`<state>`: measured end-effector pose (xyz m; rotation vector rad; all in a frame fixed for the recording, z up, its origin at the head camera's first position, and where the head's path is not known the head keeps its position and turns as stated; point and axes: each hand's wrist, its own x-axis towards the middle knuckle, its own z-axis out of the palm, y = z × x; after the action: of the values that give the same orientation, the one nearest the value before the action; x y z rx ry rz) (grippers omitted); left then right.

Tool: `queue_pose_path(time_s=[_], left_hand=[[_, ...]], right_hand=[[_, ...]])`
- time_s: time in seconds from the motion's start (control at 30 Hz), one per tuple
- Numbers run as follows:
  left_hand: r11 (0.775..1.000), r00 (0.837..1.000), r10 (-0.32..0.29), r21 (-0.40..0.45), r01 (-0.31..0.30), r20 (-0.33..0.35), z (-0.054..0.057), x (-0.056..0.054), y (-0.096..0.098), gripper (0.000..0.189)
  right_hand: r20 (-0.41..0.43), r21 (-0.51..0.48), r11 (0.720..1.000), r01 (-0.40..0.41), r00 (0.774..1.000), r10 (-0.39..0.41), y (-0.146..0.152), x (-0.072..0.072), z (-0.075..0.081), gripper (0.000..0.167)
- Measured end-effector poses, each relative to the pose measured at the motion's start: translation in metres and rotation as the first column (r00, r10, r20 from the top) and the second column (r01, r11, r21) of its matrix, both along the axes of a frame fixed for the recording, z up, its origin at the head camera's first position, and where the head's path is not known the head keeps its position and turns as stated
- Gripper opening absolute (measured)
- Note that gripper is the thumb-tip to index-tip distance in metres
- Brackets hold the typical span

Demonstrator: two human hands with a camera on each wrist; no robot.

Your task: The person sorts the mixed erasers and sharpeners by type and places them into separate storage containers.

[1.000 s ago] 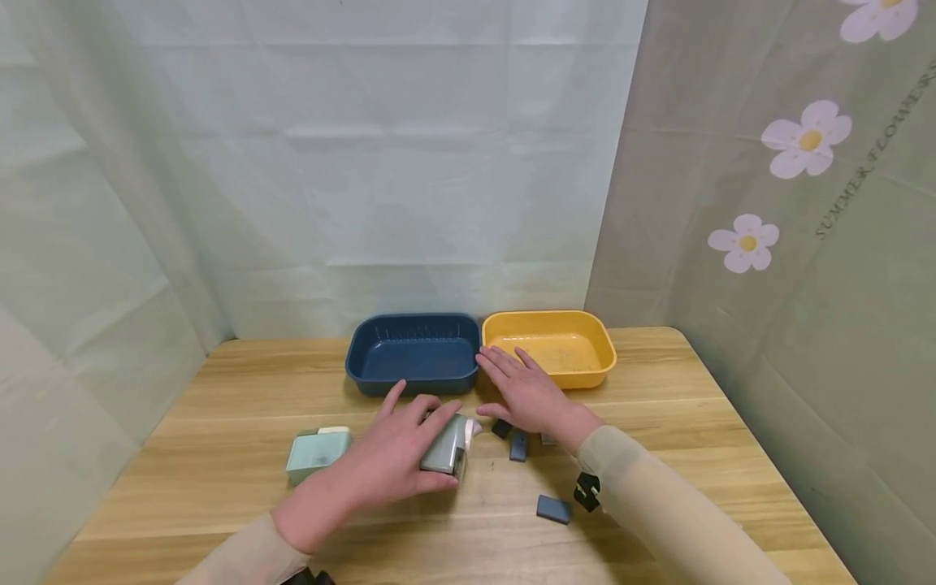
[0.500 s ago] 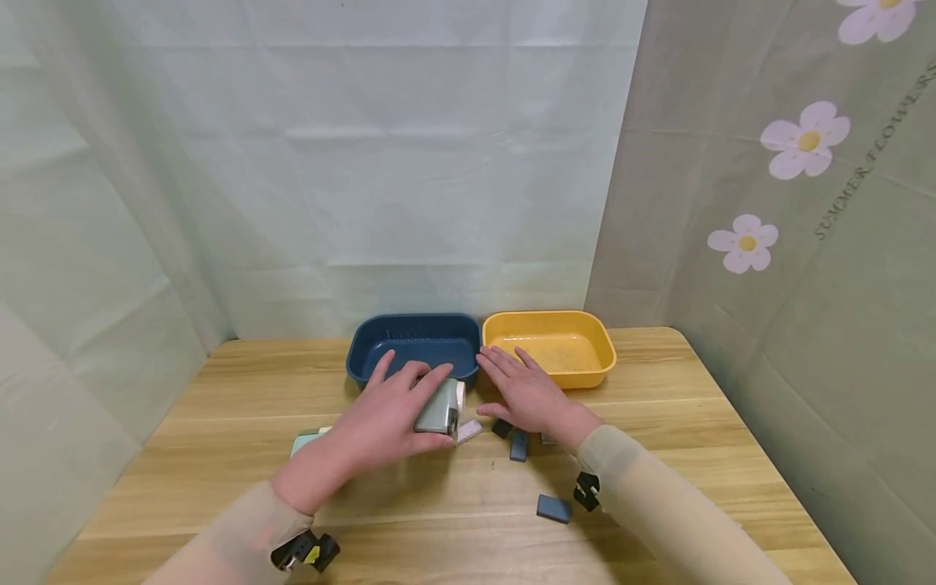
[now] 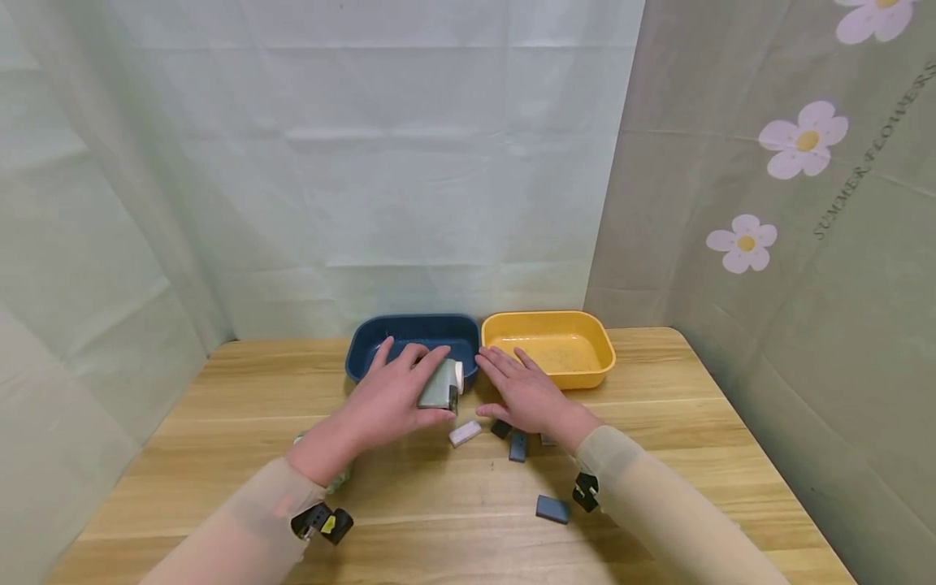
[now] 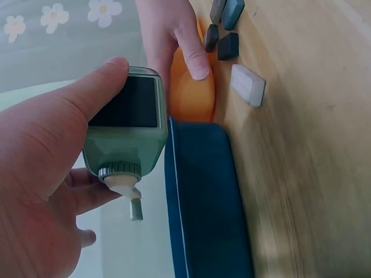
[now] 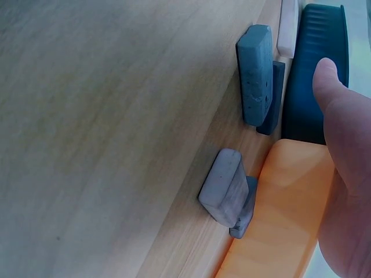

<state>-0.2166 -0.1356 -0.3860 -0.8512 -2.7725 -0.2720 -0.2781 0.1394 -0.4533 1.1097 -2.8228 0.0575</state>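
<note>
My left hand (image 3: 395, 398) grips a grey-green boxy bottle (image 3: 441, 387), thumb on one side and fingers on the other. In the left wrist view the bottle shows a dark panel, a ribbed collar and a white spout with a green tip. It overlaps the front of the blue tray (image 3: 358, 370). My right hand (image 3: 525, 394) has straight fingers and holds nothing. Its fingertips are right where the blue tray meets the yellow tray (image 3: 605, 366). A pale pinkish block (image 3: 465, 433) lies on the table between the hands.
Near the right hand lie a black block (image 3: 500, 428), a dark blue block (image 3: 517, 446) and a grey block (image 5: 223, 185). Another blue block (image 3: 552, 509) sits closer to me. A mint-green object (image 3: 340, 479) is mostly hidden behind my left forearm.
My left hand has carried the bottle forward from the table to the blue tray's front. The pale block behind it came into full view. The right hand has stayed in place.
</note>
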Motion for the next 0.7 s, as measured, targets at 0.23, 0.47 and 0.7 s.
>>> queue_pose_path(time_s=[0.23, 0.47, 0.7], left_hand=[[1.0, 1.0, 0.029, -0.009, -0.029, -0.01, 0.002, -0.015, 0.001, 0.102], [0.999, 0.999, 0.046, -0.02, -0.046, 0.004, 0.005, -0.03, 0.001, 0.101], [0.998, 0.999, 0.055, -0.037, -0.055, -0.002, 0.008, -0.047, 0.003, 0.101]], right_hand=[[-0.007, 0.009, 1.0, 0.001, 1.0, 0.0, 0.0, 0.0, 0.0, 0.094], [-0.006, 0.005, 1.0, -0.003, 1.0, 0.003, 0.0, 0.001, 0.0, 0.093], [-0.005, -0.007, 1.0, -0.013, 1.0, 0.013, 0.001, 0.0, -0.001, 0.093]])
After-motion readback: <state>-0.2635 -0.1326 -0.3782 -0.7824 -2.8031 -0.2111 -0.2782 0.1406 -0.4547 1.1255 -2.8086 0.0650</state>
